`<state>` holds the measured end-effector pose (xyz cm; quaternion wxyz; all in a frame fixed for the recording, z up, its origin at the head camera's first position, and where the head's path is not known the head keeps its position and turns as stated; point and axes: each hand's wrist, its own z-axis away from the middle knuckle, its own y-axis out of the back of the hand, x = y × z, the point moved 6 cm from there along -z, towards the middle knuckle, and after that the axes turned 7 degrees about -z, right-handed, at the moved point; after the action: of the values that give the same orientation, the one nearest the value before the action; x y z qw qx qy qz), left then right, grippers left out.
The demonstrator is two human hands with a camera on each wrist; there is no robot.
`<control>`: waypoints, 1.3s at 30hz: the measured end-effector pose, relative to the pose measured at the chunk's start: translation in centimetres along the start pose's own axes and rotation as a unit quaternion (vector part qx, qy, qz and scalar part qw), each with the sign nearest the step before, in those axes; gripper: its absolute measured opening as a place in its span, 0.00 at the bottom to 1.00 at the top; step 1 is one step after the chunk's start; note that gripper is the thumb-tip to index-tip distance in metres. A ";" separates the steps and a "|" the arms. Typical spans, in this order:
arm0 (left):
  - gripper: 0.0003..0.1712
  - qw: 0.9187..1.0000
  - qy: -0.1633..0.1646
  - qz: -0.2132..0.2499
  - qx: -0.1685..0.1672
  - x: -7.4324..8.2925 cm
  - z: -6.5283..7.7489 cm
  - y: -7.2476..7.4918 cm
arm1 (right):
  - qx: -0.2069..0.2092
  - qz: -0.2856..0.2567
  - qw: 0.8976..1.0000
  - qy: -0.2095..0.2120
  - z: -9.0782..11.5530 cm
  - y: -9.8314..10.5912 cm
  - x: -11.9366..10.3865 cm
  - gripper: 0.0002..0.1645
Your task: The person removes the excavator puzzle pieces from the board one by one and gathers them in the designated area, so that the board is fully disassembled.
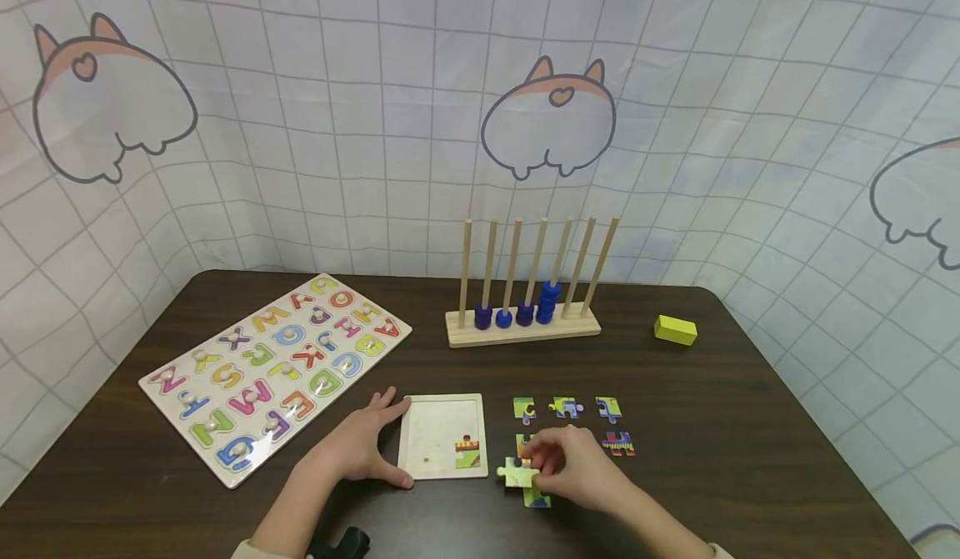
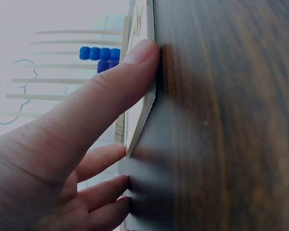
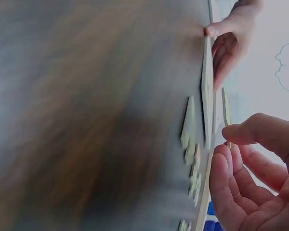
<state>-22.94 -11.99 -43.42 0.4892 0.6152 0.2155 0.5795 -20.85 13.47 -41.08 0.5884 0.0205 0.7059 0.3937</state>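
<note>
My right hand [image 1: 577, 469] pinches a green jigsaw piece [image 1: 517, 473] between thumb and fingers. In the right wrist view that piece [image 3: 226, 108] appears edge-on, raised off the table. Below it lie other pieces, partly hidden by the hand, among them a green one [image 1: 537, 499]. To the left is a square wooden puzzle board [image 1: 438, 426], with joined pieces [image 1: 467, 452] in its lower right corner. My left hand [image 1: 365, 445] holds this board at its left side, thumb at the near corner and a finger at the far one. Its other fingers [image 2: 106, 211] reach past the board.
Several loose jigsaw pieces [image 1: 566, 408] lie right of the board. An alphabet peg puzzle [image 1: 247, 351] lies at the left. A wooden bead stand [image 1: 525, 336] with upright rods is at the back, and a yellow block [image 1: 675, 330] sits at the back right.
</note>
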 end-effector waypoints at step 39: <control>0.60 1.000 -0.006 -0.001 0.011 0.2 0.1 0.1 | -0.008 0.007 0.998 -0.058 4.7 4.0 4.7 0.11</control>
<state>-22.87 -11.91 -43.25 0.4843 0.6238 0.2194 0.5729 -20.03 21.05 -42.55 0.6256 0.0433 0.6672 0.4020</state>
